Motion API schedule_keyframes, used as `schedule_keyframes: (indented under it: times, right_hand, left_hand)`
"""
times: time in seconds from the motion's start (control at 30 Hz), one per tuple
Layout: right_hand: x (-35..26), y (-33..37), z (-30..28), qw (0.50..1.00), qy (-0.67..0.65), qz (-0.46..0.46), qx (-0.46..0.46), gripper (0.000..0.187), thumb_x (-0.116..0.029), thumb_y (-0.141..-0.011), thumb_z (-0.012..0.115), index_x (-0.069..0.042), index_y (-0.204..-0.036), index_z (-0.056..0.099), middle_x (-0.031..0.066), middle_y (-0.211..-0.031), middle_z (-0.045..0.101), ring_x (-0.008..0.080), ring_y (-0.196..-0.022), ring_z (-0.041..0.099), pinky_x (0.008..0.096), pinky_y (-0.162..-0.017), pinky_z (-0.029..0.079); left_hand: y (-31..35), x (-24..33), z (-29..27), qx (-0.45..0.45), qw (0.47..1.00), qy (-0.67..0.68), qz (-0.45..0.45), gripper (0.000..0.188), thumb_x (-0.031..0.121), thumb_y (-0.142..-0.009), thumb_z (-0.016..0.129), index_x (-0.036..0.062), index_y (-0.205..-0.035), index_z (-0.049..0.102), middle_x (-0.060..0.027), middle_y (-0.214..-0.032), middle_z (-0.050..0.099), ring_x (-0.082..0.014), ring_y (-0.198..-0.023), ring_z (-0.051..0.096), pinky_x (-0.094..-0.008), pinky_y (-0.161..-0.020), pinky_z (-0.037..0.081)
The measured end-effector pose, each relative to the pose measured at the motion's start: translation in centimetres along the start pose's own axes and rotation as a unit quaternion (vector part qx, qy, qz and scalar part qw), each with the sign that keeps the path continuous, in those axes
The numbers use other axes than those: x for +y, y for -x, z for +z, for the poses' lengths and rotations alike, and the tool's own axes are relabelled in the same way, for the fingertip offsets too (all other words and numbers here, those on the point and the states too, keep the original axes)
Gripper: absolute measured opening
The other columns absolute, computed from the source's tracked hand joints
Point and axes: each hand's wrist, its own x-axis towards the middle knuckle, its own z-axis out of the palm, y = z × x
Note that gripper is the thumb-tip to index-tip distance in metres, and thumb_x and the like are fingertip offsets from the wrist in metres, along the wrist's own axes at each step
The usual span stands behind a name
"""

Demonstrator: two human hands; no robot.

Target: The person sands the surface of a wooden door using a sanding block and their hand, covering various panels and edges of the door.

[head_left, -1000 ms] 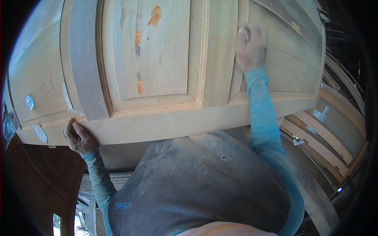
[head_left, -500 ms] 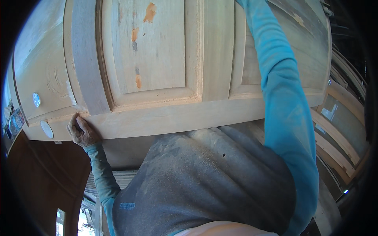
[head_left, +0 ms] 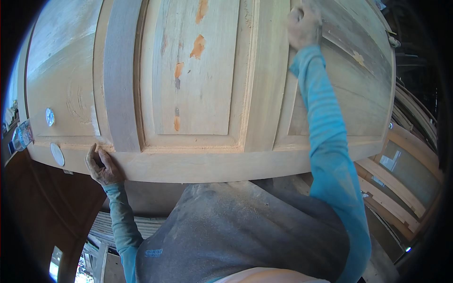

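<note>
A bare wooden panelled door [head_left: 198,167] lies flat before me, dusted with fine sawdust along its grooves. Orange-brown filler patches [head_left: 197,46] mark its middle panel. My left hand [head_left: 103,166] rests on the near rail at the left, its fingers loosely bent, with a gap between thumb and forefinger. Farther up on the right, my right hand [head_left: 304,27] is closed against the door beside the upright stile. What its fingers hold, if anything, is hidden.
A shiny round piece [head_left: 50,117] and a pale disc [head_left: 57,154] are at the door's left. Beyond that corner is a clear plastic bottle [head_left: 22,136]. A brown panel [head_left: 42,203] stands below left. Wooden frames [head_left: 401,184] lean at the right.
My right hand has come down into view from beyond the top edge, its arm drawn back toward me. The left hand stays at the near rail. The whole view has shifted slightly.
</note>
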Motion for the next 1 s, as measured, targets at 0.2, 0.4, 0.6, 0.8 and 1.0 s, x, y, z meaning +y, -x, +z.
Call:
schedule_keyframes:
  times: [0.2,0.4,0.6,0.8,1.0]
  right_hand:
    - [3.2,-15.6,5.2,0.998,0.025,0.041,0.042,0.028,-0.026,-0.094,0.057,-0.002,-0.102,0.069,0.0285,-0.106,0.07,0.0446,-0.101,0.069,0.0501,-0.088,0.054]
    - [-0.4,9.0,-2.7,0.999,-0.012,-0.023,0.019,0.024,-0.024,-0.091,0.062,-0.011,-0.111,0.063,0.0184,-0.107,0.059,0.0438,-0.097,0.063,0.0528,-0.083,0.054]
    - [-2.9,20.7,-8.7,1.0,0.0,-0.01,0.012,0.023,-0.013,-0.087,0.066,-0.006,-0.109,0.066,0.013,-0.106,0.06,0.0332,-0.103,0.059,0.0487,-0.09,0.046]
    - [1.7,-6.1,2.4,0.997,0.022,-0.051,0.045,0.017,-0.024,-0.089,0.061,-0.009,-0.088,0.069,0.0142,-0.092,0.065,0.0362,-0.099,0.063,0.049,-0.089,0.048]
    - [2.5,-26.4,9.3,0.997,0.05,0.042,0.046,0.031,-0.032,-0.094,0.06,-0.007,-0.106,0.073,0.0217,-0.107,0.074,0.0394,-0.104,0.071,0.0474,-0.092,0.054]
  left_hand:
    - [-0.6,-0.7,0.3,-0.017,1.0,0.004,-0.014,0.021,0.012,-0.102,0.063,0.0021,-0.12,0.067,-0.0088,-0.107,0.066,-0.0171,-0.093,0.063,-0.0319,-0.086,0.051]
    - [0.0,-1.3,0.8,-0.006,1.0,0.027,-0.003,0.021,0.014,-0.102,0.063,0.0029,-0.119,0.067,-0.008,-0.107,0.065,-0.017,-0.095,0.062,-0.0307,-0.086,0.05]
    - [-0.4,-0.8,1.2,-0.012,0.998,0.044,-0.043,0.021,0.014,-0.102,0.062,0.0029,-0.12,0.067,-0.0068,-0.099,0.06,-0.0178,-0.089,0.058,-0.0324,-0.082,0.05]
    - [-0.3,0.0,0.4,-0.018,1.0,0.0,-0.017,0.019,0.007,-0.1,0.059,-0.0001,-0.116,0.066,-0.0101,-0.099,0.062,-0.0214,-0.088,0.061,-0.0333,-0.083,0.05]
    - [-1.0,0.3,-0.3,-0.03,0.999,-0.024,-0.021,0.017,0.007,-0.1,0.057,-0.0011,-0.112,0.066,-0.0124,-0.098,0.065,-0.0234,-0.09,0.063,-0.0343,-0.084,0.05]
